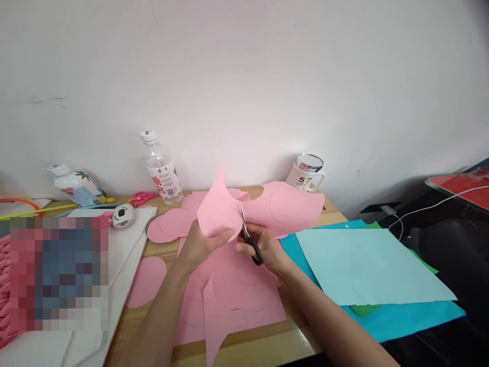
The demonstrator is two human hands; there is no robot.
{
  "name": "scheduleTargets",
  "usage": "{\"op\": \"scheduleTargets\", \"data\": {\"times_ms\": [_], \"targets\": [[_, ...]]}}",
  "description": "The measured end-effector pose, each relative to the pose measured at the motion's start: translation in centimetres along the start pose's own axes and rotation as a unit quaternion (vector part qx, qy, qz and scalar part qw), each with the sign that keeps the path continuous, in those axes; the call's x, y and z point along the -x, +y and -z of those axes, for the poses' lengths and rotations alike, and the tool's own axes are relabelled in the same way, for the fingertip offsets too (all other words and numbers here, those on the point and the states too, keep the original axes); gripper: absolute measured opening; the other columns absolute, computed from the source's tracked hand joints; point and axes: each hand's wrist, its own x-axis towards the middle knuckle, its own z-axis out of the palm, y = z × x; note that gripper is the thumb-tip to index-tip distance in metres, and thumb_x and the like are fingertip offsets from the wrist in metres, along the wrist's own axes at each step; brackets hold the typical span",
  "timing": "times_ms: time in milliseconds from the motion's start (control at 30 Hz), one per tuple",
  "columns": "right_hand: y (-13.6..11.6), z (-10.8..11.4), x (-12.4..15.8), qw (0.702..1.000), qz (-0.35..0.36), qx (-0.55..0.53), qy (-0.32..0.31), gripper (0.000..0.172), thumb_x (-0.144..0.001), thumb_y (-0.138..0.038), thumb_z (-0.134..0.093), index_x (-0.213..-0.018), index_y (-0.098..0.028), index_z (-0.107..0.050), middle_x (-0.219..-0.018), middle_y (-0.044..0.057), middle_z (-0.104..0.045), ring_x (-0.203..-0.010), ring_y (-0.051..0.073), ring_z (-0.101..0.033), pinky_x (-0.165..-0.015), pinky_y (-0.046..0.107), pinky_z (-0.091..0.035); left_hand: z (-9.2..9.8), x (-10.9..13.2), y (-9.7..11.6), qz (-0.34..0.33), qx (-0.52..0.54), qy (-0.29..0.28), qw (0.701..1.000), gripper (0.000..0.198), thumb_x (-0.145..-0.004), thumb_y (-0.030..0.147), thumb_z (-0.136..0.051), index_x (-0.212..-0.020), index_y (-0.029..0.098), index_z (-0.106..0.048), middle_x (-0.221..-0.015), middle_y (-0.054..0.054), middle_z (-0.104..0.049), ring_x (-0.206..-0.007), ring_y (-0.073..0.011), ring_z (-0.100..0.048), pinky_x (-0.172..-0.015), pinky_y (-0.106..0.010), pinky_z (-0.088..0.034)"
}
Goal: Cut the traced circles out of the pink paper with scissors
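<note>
Left fingers (226, 236) pinch pink paper (217, 213); right fingers (246, 249), loosely curled, hold black-handled scissors (246, 234).

The left hand (202, 245) pinches the pink paper (219, 214), thumb on top, and here's the right hand (265, 247), fingers at the black scissors (247, 238), blades right up against the paper's edge! Beneath them, more pink sheets (233, 285) spread over the desk (267, 354). Bottle (168, 181) upright by the wall (244, 92), pink scissors (143, 197) just beside it, mug (298, 178) behind the paper on the right. Further right, a pale sheet (374, 265) lies over green (426, 262) and bright blue sheets (416, 321).
</note>
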Motion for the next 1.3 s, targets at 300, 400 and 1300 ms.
{"op": "scheduleTargets", "data": {"times_ms": [300, 400, 1300], "targets": [[0.0, -0.1, 0.0, 1.0, -0.006, 0.001, 0.015, 0.034, -0.064, -0.045, -0.079, -0.073, -0.018, -0.06, -0.059, -0.005, -0.043, -0.056, 0.01, -0.035, -0.051, 0.024, -0.027, 0.0, -0.1, -0.1, 0.021, 0.012, 0.01, 1.0, 0.037, -0.068, 0.034, -0.073, -0.099, 0.014, -0.068, -0.096, -0.008, -0.074, -0.092, -0.0262, -0.067, -0.075, -0.035, -0.056], [0.2, 0.0, 0.0, 1.0, -0.008, -0.006, 0.015, 0.032, -0.065, -0.043, -0.078, -0.073, -0.019, -0.06, -0.058, -0.005, -0.041, -0.055, 0.01, -0.033, -0.05, 0.024, -0.026, 0.0, 0.0, -0.1, 0.022, 0.022, 0.017, 0.999, 0.037, -0.068, 0.035, -0.073, -0.098, 0.015, -0.067, -0.095, -0.008, -0.074, -0.092, -0.0259, -0.067, -0.074, -0.034, -0.056], [-1.1, -0.6, 0.3, 0.999, -0.043, 0.01, 0.015, 0.036, -0.067, -0.05, -0.075, -0.065, -0.019, -0.057, -0.053, -0.003, -0.047, -0.052, 0.011, -0.04, -0.049, 0.025, -0.029, 0.2, -0.4, -1.4, 0.017, 0.031, 0.066, 0.997, 0.027, -0.07, 0.04, -0.072, -0.073, 0.014, -0.064, -0.065, -0.001, -0.062, -0.061, -0.0142, -0.055, -0.051, -0.024, -0.045]]}}
